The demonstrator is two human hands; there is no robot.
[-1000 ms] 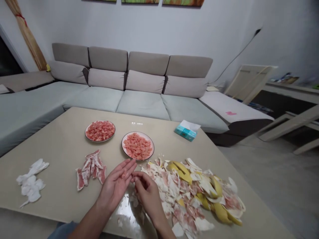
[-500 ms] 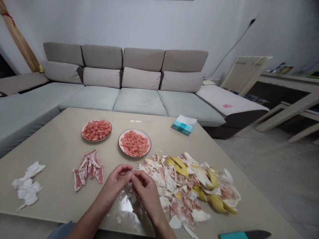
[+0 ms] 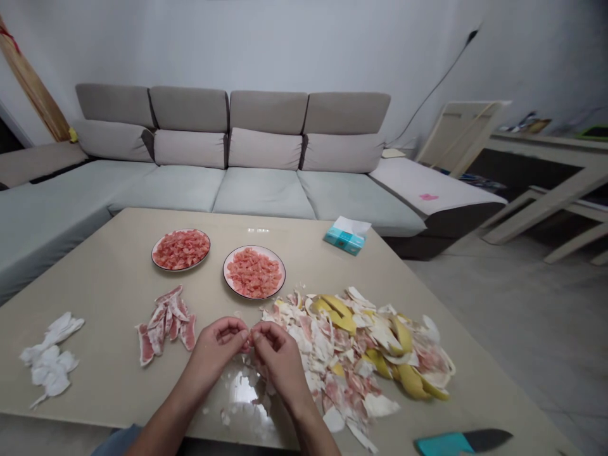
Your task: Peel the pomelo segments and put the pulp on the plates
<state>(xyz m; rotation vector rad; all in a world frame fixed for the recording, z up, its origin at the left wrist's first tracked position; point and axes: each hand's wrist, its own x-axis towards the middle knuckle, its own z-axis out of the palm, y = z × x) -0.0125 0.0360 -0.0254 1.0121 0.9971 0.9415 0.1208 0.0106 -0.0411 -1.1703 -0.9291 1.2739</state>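
Note:
My left hand (image 3: 216,348) and my right hand (image 3: 281,356) meet over the near part of the table, fingertips pinched together. Between them is a small pink piece of pomelo flesh (image 3: 247,343), mostly covered by the fingers. Just beyond lies a dark-rimmed plate (image 3: 228,283) with loose pink pomelo flesh (image 3: 254,272). A second plate (image 3: 155,261), also heaped with flesh, sits farther left. Several pomelo segments (image 3: 166,320), still in pale membrane, lie left of my hands. Close to my right hand spreads a pile of pomelo peel and membrane (image 3: 351,361).
A teal-handled knife (image 3: 463,441) lies at the near right of the table (image 3: 118,392). Crumpled tissues (image 3: 53,358) are at the left, and a tissue pack (image 3: 346,237) is at the far right. Behind the table stands a grey sofa (image 3: 261,190). Small scraps dot the tabletop below my hands.
My fingertips have drawn slightly apart, and more of the pink piece shows between them. The view has shifted a little, bringing more of the knife into sight. Plates and segments stay in place.

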